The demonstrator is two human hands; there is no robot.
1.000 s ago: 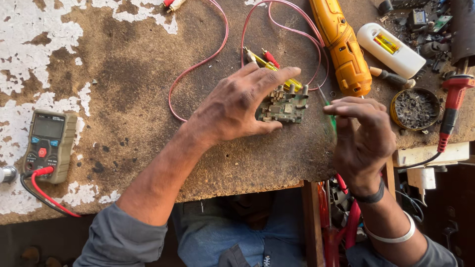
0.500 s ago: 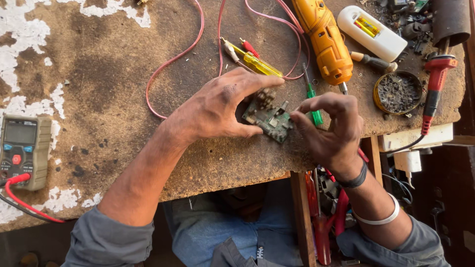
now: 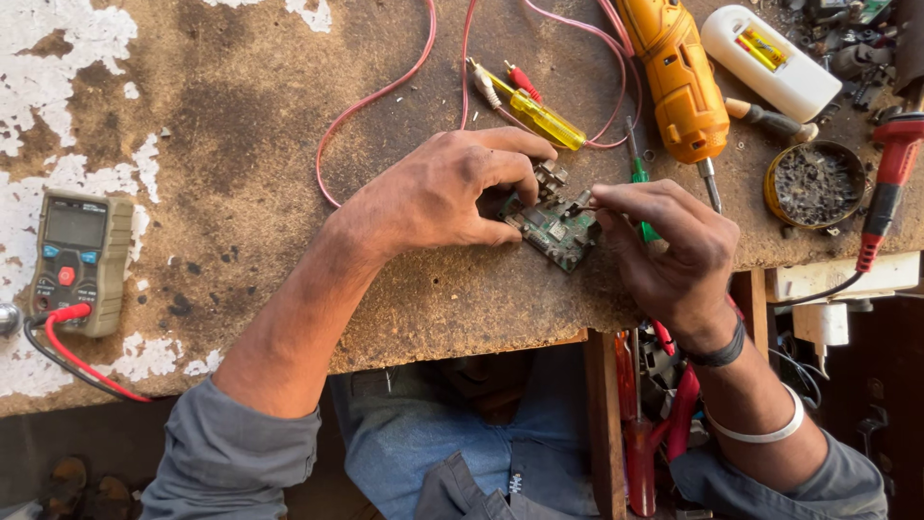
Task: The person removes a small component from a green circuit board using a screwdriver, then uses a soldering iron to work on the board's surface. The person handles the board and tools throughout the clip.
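While the worn brown worktop (image 3: pixel 241 144), patched with flaking white paint, filled most of the view, the person sat at its near edge with both forearms stretched across it. An orange rotary tool (image 3: pixel 679 82) lay at the far right, its tip pointing toward the near edge, with a white plastic bottle (image 3: pixel 770 60) just beside it and a round tin of dark debris (image 3: pixel 814 183) near the right edge. A grey-green multimeter (image 3: pixel 79 260) lay well apart at the left, a red lead plugged into its lower end. Loops of pink wire (image 3: pixel 385 91) ran over the middle of the surface, passing beside a yellow-handled screwdriver (image 3: pixel 544 120). A red-handled tool (image 3: pixel 890 169) lay at the far right edge.

The left hand (image 3: pixel 438 193) rested over the small green circuit board (image 3: pixel 556 229), which lay near the front edge of the surface between the two hands; the thumb and fingers were curled in a clenched grip on the board's left and far sides, holding it down. The right hand (image 3: pixel 669 255) was closed in a pinching grip around a thin green-handled screwdriver (image 3: pixel 643 188), fingertips meeting just over the board's right corner. Whether the tool's tip touched the board could not be told.
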